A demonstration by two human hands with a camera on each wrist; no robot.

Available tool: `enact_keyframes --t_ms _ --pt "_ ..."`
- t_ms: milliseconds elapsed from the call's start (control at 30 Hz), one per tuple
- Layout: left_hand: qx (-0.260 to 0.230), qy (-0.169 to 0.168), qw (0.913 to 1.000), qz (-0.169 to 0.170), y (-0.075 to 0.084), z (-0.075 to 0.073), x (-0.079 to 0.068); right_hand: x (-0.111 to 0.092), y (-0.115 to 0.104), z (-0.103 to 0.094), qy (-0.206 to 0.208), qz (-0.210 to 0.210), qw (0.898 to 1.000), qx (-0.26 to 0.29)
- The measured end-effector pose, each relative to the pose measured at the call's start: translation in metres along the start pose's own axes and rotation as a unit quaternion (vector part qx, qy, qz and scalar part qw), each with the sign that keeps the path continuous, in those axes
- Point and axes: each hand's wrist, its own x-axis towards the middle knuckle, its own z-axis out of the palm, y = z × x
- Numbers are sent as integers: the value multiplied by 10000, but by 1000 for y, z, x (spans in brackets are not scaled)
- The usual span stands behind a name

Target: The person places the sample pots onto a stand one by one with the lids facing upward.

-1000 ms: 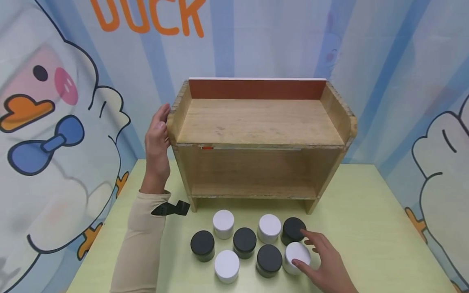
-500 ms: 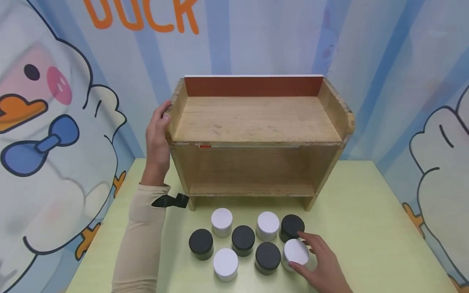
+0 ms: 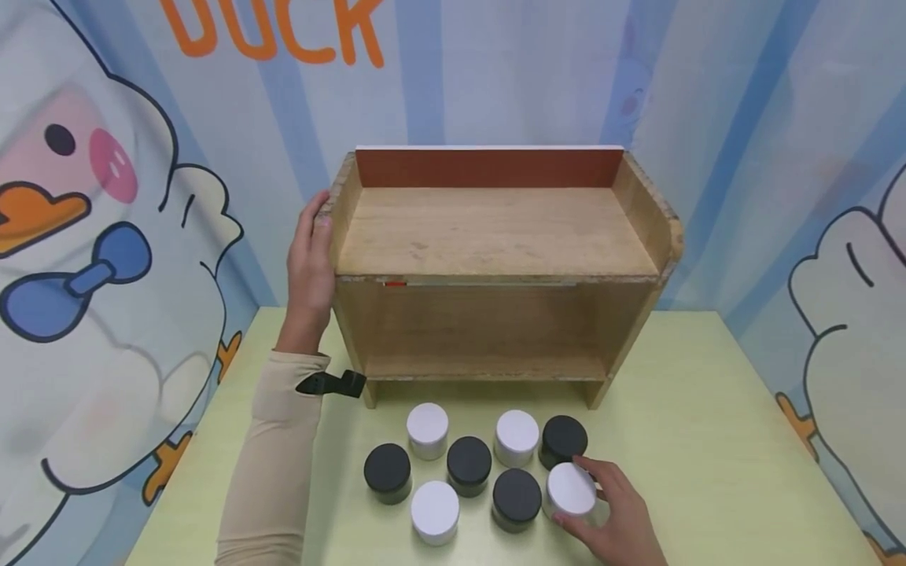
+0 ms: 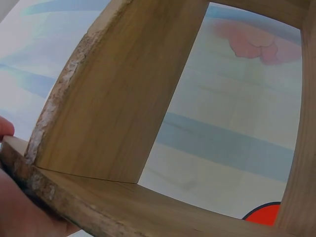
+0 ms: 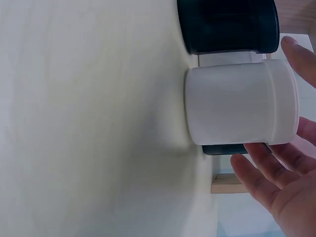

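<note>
My left hand (image 3: 310, 271) holds the left side panel of a small two-tier wooden shelf (image 3: 495, 232). In the left wrist view the panel's worn edge (image 4: 54, 190) lies between parts of that hand. My right hand (image 3: 614, 511) is spread around a white lidded jar (image 3: 571, 489) standing on the table. The right wrist view shows several fingers (image 5: 269, 170) against or very near the jar's side; the thumb stands slightly off the lid. A black jar (image 3: 564, 438) stands just behind this white one, and another black jar (image 3: 517, 498) is to its left.
More white jars (image 3: 435, 509) and black jars (image 3: 388, 470) stand on the pale green table (image 3: 736, 448) in front of the shelf. A blue-striped duck-print curtain (image 3: 510, 71) hangs behind and at both sides.
My right hand has come closer around the white jar, its fingers nearer the lid. The left hand now lies flatter along the shelf side. The jars and shelf appear unmoved.
</note>
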Motion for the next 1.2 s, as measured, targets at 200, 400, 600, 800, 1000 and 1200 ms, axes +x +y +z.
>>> enact_keyframes --t_ms 200,400,600,800,1000,1200 --pt "-288 -130 9995 48 -2 -1 2 -3 2 2 -122 399 9991 7" --pt "-513 -189 9984 130 -2 0 3 -5 5 8 9 531 9986 20" --pt "-535 -180 9984 79 -3 -1 2 -6 4 10 -62 881 9961 87" --pt "-520 -188 9985 29 -2 1 2 -6 2 11 -22 1040 9946 30" --pt "-434 -157 9989 85 -2 1 2 -6 2 10 21 1025 9947 -7" --pt "-356 -133 9992 89 -3 1 2 -5 2 9 -23 1156 9933 8"
